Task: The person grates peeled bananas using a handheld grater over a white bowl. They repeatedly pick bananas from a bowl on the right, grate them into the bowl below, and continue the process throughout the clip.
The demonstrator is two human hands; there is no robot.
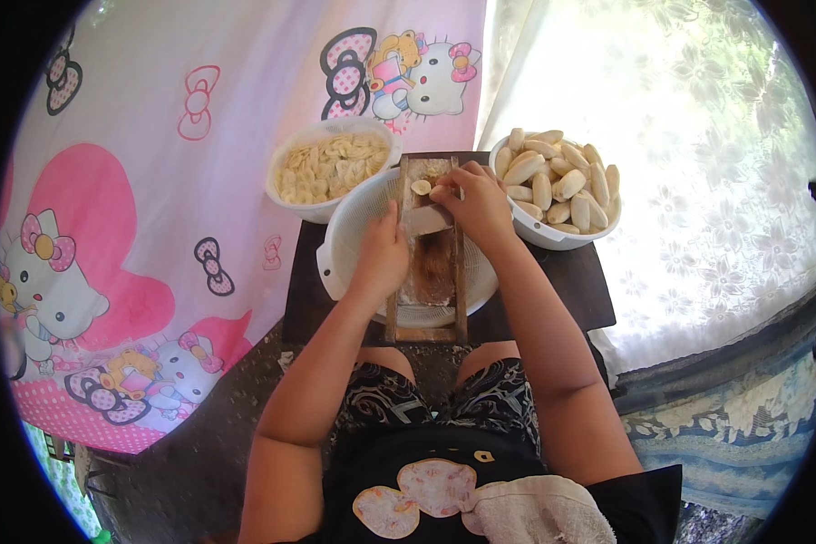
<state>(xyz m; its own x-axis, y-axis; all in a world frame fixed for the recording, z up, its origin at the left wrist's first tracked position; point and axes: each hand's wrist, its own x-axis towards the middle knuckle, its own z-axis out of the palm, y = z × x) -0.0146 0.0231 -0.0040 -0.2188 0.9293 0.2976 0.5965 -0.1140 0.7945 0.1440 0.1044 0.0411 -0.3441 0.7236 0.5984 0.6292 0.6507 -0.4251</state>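
A wooden slicer board [460, 281] with raised side rails lies lengthwise over a white perforated basin [346, 238]. A flat, pale metal blade [426, 220] crosses it. My left hand [385, 254] is closed on the slicer's left rail, beside the blade. My right hand [477, 198] bends over the far part of the board, its fingers drawn together just beyond the blade. A small, pale round banana piece [422, 188] shows by those fingertips. What the right fingers pinch is hidden from above.
A white basin of thin banana slices [331, 170] stands at the far left. At the far right, another white basin holds several whole peeled bananas [571, 186]. Everything rests on a dark table [562, 281]. Patterned curtains [145, 181] hang around it.
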